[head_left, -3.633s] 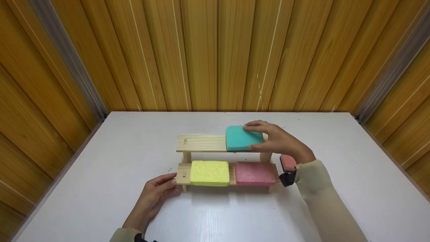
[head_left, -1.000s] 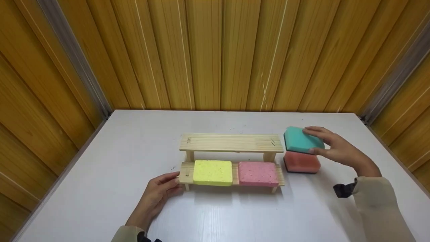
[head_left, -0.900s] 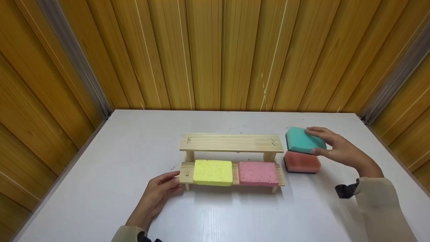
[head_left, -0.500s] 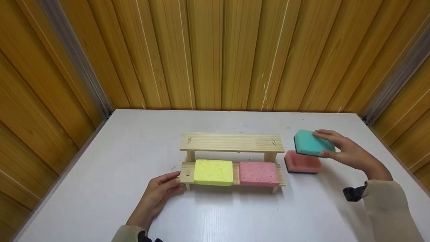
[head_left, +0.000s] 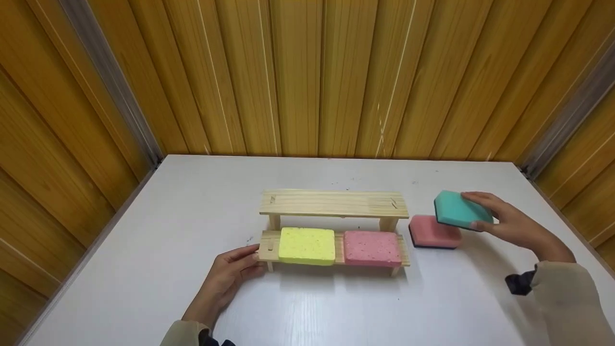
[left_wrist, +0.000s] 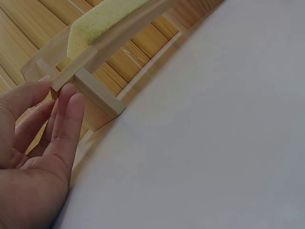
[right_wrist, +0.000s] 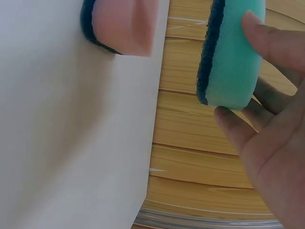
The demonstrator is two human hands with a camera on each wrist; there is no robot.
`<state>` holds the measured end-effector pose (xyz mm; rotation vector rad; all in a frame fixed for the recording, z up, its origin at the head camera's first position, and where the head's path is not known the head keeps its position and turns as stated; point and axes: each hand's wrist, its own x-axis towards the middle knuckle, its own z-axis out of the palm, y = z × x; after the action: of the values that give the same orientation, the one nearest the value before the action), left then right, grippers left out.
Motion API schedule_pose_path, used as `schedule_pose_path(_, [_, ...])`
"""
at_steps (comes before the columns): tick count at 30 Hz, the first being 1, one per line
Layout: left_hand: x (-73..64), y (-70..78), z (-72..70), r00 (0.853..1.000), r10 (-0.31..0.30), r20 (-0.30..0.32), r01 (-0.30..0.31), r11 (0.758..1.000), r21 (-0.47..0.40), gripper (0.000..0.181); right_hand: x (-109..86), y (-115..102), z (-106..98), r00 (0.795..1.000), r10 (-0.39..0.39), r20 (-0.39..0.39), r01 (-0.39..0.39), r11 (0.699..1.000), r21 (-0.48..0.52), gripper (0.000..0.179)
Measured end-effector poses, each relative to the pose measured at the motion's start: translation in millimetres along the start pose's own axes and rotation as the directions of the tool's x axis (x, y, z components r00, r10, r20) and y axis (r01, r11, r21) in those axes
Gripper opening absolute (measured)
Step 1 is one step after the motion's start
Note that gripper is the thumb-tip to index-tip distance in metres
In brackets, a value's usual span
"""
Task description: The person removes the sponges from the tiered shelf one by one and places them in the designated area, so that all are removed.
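Observation:
My right hand (head_left: 516,223) grips a teal scouring sponge (head_left: 459,209) by its right end, thumb in front and fingers behind. The dark scrub layer of this sponge (right_wrist: 233,57) shows in the right wrist view, held off the table. Just below and left of it, a coral-pink scouring sponge (head_left: 427,233) lies on the table. My left hand (head_left: 228,274) pinches the left end of the lower board of a two-level wooden stand (head_left: 270,240); the thumb (left_wrist: 35,93) lies over the board's end, fingers beneath. On that board sit a yellow sponge (head_left: 306,246) and a pink sponge (head_left: 372,248).
The stand's upper board (head_left: 331,203) bears nothing and rises behind the lower one. A white table (head_left: 192,202) carries everything. Wood-grained panel walls (head_left: 298,77) enclose its back and sides.
The teal sponge has left the upper board in my right hand, passed right beyond the stand, and lately shifted further right and nearer me over the coral-pink one. My left hand keeps its hold.

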<state>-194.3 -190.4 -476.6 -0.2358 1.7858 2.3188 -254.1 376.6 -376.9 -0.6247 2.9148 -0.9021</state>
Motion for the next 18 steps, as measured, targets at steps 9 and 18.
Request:
schedule_pose_path(9, [0.3, 0.1, 0.1, 1.0, 0.0, -0.006, 0.0, 1.0, -0.017, 0.047, -3.7, 8.3, 0.4, 0.999, 0.038, 0.026, -0.038, 0.999, -0.009, 0.064])
schedule_pose_path(18, [-0.5, 0.4, 0.7, 1.0, 0.008, 0.002, -0.008, 1.0, -0.002, 0.048, -6.1, 14.3, 4.2, 0.999, 0.04, 0.032, -0.039, 0.999, -0.012, 0.063])
